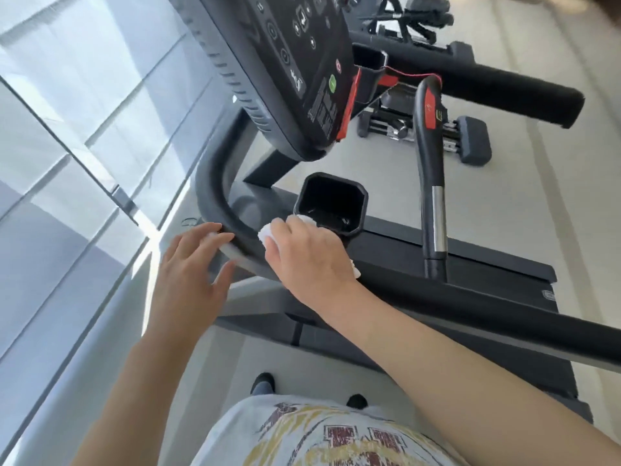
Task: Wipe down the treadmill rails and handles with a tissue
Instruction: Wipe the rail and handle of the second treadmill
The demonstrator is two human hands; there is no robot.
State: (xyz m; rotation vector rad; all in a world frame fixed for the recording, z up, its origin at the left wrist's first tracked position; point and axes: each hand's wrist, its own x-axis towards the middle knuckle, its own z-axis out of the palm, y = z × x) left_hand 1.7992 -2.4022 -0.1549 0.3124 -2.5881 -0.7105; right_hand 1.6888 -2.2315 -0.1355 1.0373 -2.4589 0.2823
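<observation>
A printed white T-shirt (pixel 322 435) fills the bottom of the frame, with 2 dark shoes (pixel 263 381) showing just above its hem on the pale floor. Both bare forearms reach up from it toward the treadmill's curved side rail (pixel 210 183), the dark bar that bends below the console (pixel 289 62). The right hand (pixel 309 260) lies on that rail at the lower end of the bend, fingers closed over a white tissue (pixel 265 235) pressed against the bar; tissue edges show past the fingertips and by the wrist. The left hand (pixel 193 264) sits just left of the rail, fingers spread and loose, tips touching its outer side, gripping nothing. A black cup holder (pixel 331 203) stands just right of the rail, beside the tissue. An upright handle (pixel 431 176) with a red patch rises farther right.
</observation>
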